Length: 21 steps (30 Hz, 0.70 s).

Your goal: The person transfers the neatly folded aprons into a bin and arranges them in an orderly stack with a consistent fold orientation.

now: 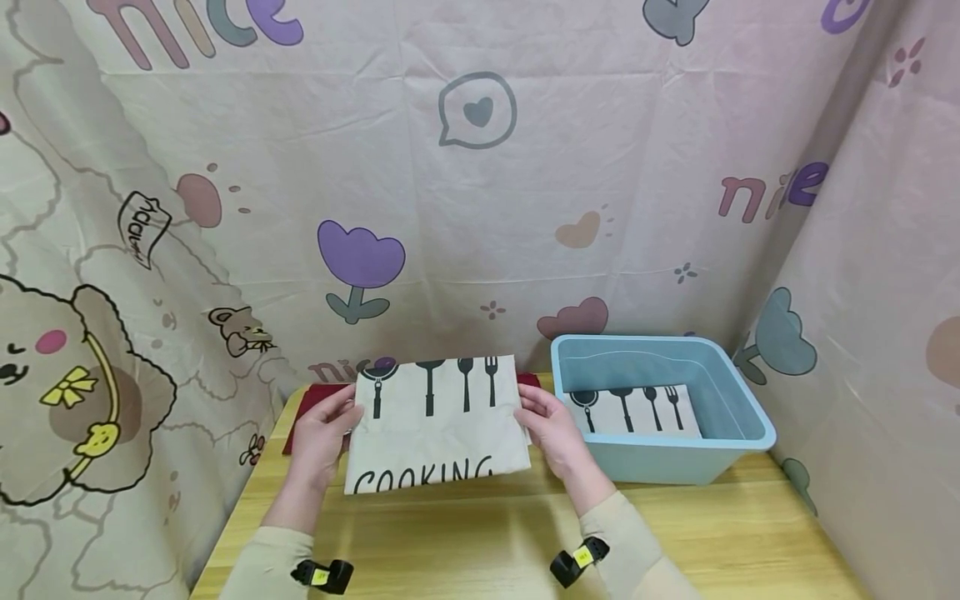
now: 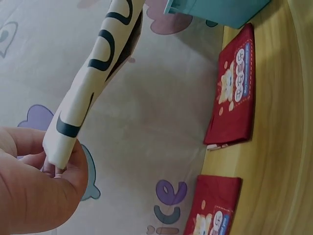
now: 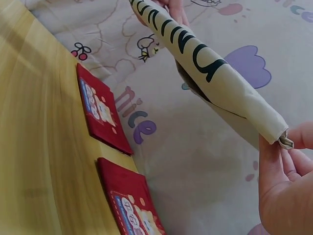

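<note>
A folded off-white cloth [image 1: 442, 429] printed with dark utensils and the word COOKING is held up above the table. My left hand [image 1: 321, 437] pinches its left edge and my right hand [image 1: 555, 433] pinches its right edge. In the left wrist view, the left hand [image 2: 44, 181] has thumb and fingers around one end of the folded cloth [image 2: 93, 73]. The right wrist view shows the right hand [image 3: 288, 181] gripping the other end of the cloth [image 3: 234, 93], whose layers hang slightly apart below.
A light blue bin [image 1: 660, 462] stands at the right of the wooden table [image 1: 480, 550], with a similar printed cloth [image 1: 637, 410] inside. Two folded red cloths, one [image 2: 234, 88] nearer the bin and another [image 2: 212, 203], lie at the back. Patterned curtains [image 1: 480, 208] surround the table.
</note>
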### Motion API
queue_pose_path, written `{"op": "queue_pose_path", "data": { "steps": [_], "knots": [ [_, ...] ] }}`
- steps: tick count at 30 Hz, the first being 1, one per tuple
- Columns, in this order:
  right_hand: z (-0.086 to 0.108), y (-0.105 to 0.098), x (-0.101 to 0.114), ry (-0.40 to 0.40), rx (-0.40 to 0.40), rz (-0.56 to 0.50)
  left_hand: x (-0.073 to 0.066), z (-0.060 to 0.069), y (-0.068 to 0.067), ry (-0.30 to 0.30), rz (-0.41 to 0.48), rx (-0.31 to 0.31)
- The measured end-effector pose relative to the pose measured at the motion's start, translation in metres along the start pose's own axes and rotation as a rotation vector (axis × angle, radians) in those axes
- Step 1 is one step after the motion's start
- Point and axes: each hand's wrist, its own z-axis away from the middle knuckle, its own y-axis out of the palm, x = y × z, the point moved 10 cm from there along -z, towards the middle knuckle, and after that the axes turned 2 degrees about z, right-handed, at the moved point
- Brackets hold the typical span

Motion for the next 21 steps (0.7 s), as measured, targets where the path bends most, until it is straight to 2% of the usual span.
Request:
{"op": "queue_pose_path", "data": {
  "steps": [6,14,21],
  "knots": [
    [-0.001,-0.012,0.004,0.013,-0.011,0.012,-0.005,0.000,0.013,0.011,0.030,0.012],
    [-0.001,-0.030,0.015,0.003,-0.017,0.032,-0.011,-0.001,0.033,0.016,-0.034,0.021],
    [-0.001,-0.045,0.021,0.003,-0.038,0.049,-0.013,-0.001,0.049,0.015,-0.032,0.035]
  ]
}}
